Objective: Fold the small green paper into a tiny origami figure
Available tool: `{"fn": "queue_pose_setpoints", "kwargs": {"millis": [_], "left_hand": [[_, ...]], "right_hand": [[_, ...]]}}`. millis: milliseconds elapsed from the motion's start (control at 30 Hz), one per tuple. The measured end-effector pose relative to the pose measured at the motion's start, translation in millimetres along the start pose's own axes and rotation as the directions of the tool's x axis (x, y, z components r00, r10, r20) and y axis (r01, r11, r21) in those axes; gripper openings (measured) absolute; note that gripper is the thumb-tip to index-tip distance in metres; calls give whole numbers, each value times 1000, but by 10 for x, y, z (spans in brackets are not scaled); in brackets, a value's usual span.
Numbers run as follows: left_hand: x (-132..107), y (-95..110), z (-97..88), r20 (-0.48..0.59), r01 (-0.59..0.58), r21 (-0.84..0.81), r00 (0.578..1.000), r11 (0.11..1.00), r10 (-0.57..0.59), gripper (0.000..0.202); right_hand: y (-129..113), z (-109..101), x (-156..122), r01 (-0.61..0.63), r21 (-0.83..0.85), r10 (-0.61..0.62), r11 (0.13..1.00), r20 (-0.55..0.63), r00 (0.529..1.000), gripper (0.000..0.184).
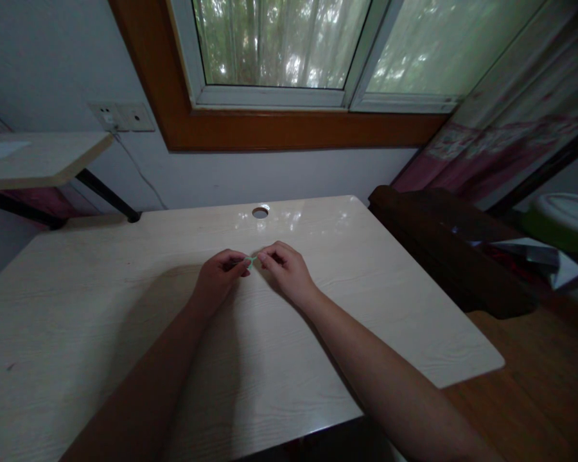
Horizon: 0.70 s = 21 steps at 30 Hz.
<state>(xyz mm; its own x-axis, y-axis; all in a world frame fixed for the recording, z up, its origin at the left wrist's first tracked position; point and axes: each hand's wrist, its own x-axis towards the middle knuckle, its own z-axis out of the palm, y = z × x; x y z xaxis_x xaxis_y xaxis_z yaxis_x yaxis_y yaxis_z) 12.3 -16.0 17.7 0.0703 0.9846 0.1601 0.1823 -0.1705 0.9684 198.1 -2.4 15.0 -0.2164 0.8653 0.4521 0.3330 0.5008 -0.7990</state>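
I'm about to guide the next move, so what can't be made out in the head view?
Thin green piece: head view, too small to tell its material; the left hand and right hand cover parts of it.
White sheet on the shelf: head view, cut off by the left edge.
Green-and-white object: head view, blurred, cut off by the right edge.

Dim room. Daylight from window (279, 45), panes brightest. Glare flecks on desk (390, 308) near far edge. Broad soft shadow left of left hand (216, 277). Green strip (251, 260) lacks crisp detail. Curtain (462, 154) stretched, blurred toward frame's right edge.
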Motion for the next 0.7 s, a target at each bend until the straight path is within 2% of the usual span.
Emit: {"fn": "queue_pose_setpoints", "kwargs": {"millis": [233, 700], "left_hand": [[17, -102, -13, -6, -30, 62, 1000, 998, 30, 22], [57, -135, -31, 15, -234, 229, 971, 945, 237, 17]], "right_hand": [[12, 4, 6, 8, -27, -8, 1000, 6, 1000, 14], [-23, -16, 4, 36, -19, -36, 999, 9, 999, 14]]}}
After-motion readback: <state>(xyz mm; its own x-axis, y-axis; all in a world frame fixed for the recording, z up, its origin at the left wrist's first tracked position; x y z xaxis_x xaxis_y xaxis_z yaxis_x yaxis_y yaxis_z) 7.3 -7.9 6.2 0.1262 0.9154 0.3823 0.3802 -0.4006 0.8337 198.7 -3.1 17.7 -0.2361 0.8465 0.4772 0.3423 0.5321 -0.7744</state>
